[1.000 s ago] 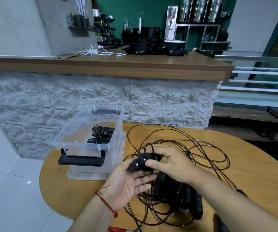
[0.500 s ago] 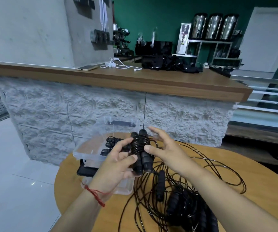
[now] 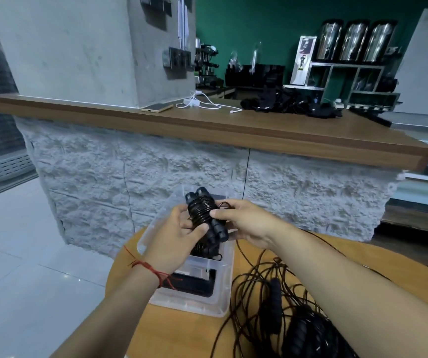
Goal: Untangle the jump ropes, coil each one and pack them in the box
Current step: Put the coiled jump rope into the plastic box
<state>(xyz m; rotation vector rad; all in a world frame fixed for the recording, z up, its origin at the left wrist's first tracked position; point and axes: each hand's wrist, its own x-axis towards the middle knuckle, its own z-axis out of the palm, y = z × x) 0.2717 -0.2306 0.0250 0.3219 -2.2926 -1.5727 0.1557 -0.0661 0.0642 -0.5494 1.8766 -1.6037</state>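
A coiled black jump rope (image 3: 203, 213), its cord wound around two handles, hangs above the clear plastic box (image 3: 223, 285). My left hand (image 3: 179, 236) grips it from the left with the thumb across the handles. My right hand (image 3: 243, 223) pinches the wound cord from the right. Inside the box, under the bundle, lies another coiled black rope (image 3: 207, 250), partly hidden. A tangle of black ropes and handles (image 3: 285, 313) spreads over the round wooden table (image 3: 182, 334) to the right of the box.
The box's black latch (image 3: 192, 285) faces me at its near end. A stone-faced counter with a wooden top (image 3: 233, 133) stands just behind the table, carrying a phone, a white cable and dark bags. Tiled floor lies to the left.
Both hands have lifted the wound rope bundle off the table tangle and carried it left and forward, over the box. The camera view has tilted upward.
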